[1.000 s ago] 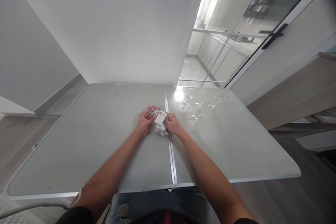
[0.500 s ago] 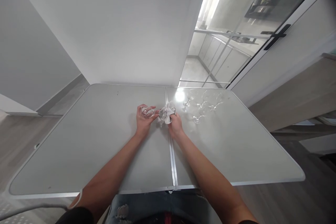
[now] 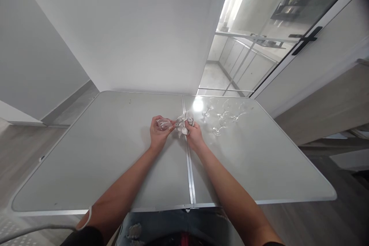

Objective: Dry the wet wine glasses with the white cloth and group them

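My left hand (image 3: 158,135) is closed round the bowl of a clear stemmed glass (image 3: 164,124), held on its side above the middle of the grey folding table (image 3: 100,161). My right hand (image 3: 195,135) grips a small white cloth (image 3: 182,123), bunched around the glass's stem and foot. Both hands meet just left of the table's centre seam. The foot of the glass is hidden inside the cloth.
Several more clear stemmed glasses (image 3: 221,117) stand at the table's far right. A white wall rises behind the table, and a glass door (image 3: 259,46) with a black handle is at the right. A chair edge (image 3: 29,230) shows at the lower left.
The glass has been turned on its side, bowl to the left. The cloth moved from over the bowl to the stem end, and my right hand shifted up with it.
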Demonstrator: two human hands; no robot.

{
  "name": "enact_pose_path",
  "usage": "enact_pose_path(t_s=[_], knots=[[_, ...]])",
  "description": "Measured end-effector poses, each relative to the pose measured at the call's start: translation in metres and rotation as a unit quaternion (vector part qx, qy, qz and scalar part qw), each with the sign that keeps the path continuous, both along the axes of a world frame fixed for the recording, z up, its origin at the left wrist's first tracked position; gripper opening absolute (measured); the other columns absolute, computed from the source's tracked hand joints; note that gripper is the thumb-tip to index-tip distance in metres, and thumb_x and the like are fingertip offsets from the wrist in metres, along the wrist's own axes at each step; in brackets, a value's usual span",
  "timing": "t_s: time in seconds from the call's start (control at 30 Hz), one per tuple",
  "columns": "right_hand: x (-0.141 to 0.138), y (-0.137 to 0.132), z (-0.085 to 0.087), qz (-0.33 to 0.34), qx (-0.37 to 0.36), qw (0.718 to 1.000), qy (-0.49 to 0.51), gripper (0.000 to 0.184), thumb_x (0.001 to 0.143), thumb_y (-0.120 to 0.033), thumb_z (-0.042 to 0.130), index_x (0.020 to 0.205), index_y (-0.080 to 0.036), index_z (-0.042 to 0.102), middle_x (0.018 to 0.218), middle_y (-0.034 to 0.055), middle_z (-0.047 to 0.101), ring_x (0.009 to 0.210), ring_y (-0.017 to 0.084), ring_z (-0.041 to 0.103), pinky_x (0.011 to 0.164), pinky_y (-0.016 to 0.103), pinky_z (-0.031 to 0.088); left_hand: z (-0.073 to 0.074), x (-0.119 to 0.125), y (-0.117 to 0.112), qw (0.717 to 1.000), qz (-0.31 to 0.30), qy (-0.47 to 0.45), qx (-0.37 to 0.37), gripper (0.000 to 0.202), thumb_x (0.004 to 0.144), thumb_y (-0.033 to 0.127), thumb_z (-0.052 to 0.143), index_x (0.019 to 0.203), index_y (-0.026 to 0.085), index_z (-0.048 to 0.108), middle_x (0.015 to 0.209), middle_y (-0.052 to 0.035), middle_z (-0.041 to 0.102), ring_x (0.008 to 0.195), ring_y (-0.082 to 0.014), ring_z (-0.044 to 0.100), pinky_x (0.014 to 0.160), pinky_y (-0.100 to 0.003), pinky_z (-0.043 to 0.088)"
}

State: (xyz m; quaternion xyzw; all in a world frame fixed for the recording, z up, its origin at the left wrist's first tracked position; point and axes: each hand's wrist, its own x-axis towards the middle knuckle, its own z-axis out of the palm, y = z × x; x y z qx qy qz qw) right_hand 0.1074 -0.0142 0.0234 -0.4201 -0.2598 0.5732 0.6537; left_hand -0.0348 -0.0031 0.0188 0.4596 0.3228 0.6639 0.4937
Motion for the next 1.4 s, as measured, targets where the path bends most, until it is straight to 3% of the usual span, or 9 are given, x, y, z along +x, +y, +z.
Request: enact_pose_path(t_s=[0.07, 0.2, 0.37, 0.5, 0.63, 0.8, 0.97, 1.1, 1.4], knots=[[0.002, 0.000, -0.001, 0.015, -0.002, 1.000, -0.012, 0.033, 0.067, -0.040, 0.083, 0.084, -0.018, 0.067, 0.080, 0.0026, 0.068, 0.072, 0.016, 0.062, 0.067, 0.028, 0.050, 0.001, 0.000, -0.001, 1.000, 0.006, -0.001, 0.001, 0.059, 0.063, 0.026, 0.093, 0.104, 0.024, 0.050, 0.091, -0.0001, 0.070, 0.086, -0.0225, 0.075, 0.090, -0.044, 0.060], [0.004, 0.000, -0.001, -0.029, 0.027, 0.999, -0.020, 0.031, 0.070, -0.042, 0.080, 0.086, -0.019, 0.066, 0.081, 0.0010, 0.067, 0.074, 0.015, 0.061, 0.070, 0.027, 0.049, 0.002, 0.000, -0.001, 1.000, 0.004, 0.003, 0.005, 0.058, 0.064, 0.026, 0.092, 0.104, 0.023, 0.051, 0.089, -0.0007, 0.070, 0.087, -0.0226, 0.075, 0.089, -0.044, 0.060], [0.007, 0.000, 0.001, 0.028, -0.018, 0.999, -0.039, 0.034, 0.066, -0.042, 0.082, 0.082, -0.016, 0.068, 0.079, 0.0028, 0.067, 0.071, 0.016, 0.060, 0.067, 0.028, 0.049, 0.002, -0.002, 0.000, 1.000, 0.018, 0.019, 0.008, 0.059, 0.064, 0.029, 0.092, 0.104, 0.024, 0.049, 0.090, 0.0004, 0.069, 0.089, -0.0208, 0.074, 0.090, -0.042, 0.061], [0.008, -0.002, 0.007, 0.003, 0.009, 1.000, -0.018, 0.032, 0.068, -0.041, 0.081, 0.085, -0.018, 0.068, 0.083, 0.0022, 0.069, 0.074, 0.016, 0.062, 0.068, 0.027, 0.049, 0.002, -0.002, 0.000, 0.999, 0.010, 0.027, 0.014, 0.058, 0.066, 0.030, 0.091, 0.105, 0.024, 0.049, 0.089, 0.0002, 0.070, 0.088, -0.0215, 0.075, 0.088, -0.041, 0.061], [0.011, -0.002, 0.008, 0.046, -0.009, 0.999, -0.017, 0.031, 0.067, -0.039, 0.083, 0.083, -0.016, 0.069, 0.079, 0.0027, 0.069, 0.072, 0.016, 0.062, 0.066, 0.027, 0.049, 0.003, -0.003, 0.000, 0.999, 0.029, 0.034, 0.011, 0.057, 0.066, 0.028, 0.091, 0.104, 0.023, 0.049, 0.090, -0.0009, 0.070, 0.088, -0.0225, 0.075, 0.086, -0.041, 0.061], [0.014, 0.000, 0.005, 0.005, 0.001, 1.000, -0.004, 0.033, 0.065, -0.041, 0.085, 0.083, -0.017, 0.069, 0.079, 0.0021, 0.070, 0.070, 0.015, 0.062, 0.064, 0.026, 0.048, 0.001, -0.004, 0.002, 0.999, 0.019, 0.037, 0.024, 0.056, 0.066, 0.027, 0.091, 0.101, 0.023, 0.047, 0.088, -0.0003, 0.070, 0.088, -0.0226, 0.076, 0.086, -0.042, 0.062], [0.013, -0.002, 0.007, 0.038, -0.019, 0.999, -0.024, 0.032, 0.065, -0.039, 0.085, 0.079, -0.016, 0.070, 0.075, 0.0012, 0.068, 0.067, 0.014, 0.061, 0.063, 0.026, 0.047, 0.000, -0.004, 0.004, 0.998, 0.036, 0.044, 0.020, 0.058, 0.066, 0.027, 0.091, 0.104, 0.023, 0.047, 0.089, -0.0003, 0.070, 0.089, -0.0222, 0.076, 0.087, -0.041, 0.063], [0.011, -0.003, 0.008, 0.007, 0.018, 1.000, -0.004, 0.029, 0.068, -0.040, 0.083, 0.083, -0.018, 0.069, 0.079, 0.0007, 0.069, 0.072, 0.015, 0.062, 0.066, 0.026, 0.048, 0.000, -0.004, 0.003, 0.998, 0.038, 0.036, 0.020, 0.058, 0.066, 0.030, 0.091, 0.104, 0.024, 0.047, 0.088, 0.0003, 0.069, 0.088, -0.0218, 0.076, 0.088, -0.043, 0.063], [0.014, -0.001, 0.007, 0.014, 0.024, 0.999, -0.022, 0.029, 0.069, -0.040, 0.082, 0.081, -0.017, 0.069, 0.075, 0.0001, 0.067, 0.068, 0.014, 0.059, 0.065, 0.026, 0.047, -0.002, -0.005, 0.004, 0.999, 0.029, 0.033, 0.021, 0.058, 0.066, 0.026, 0.090, 0.104, 0.024, 0.047, 0.090, 0.0006, 0.069, 0.090, -0.0211, 0.075, 0.091, -0.046, 0.062]])
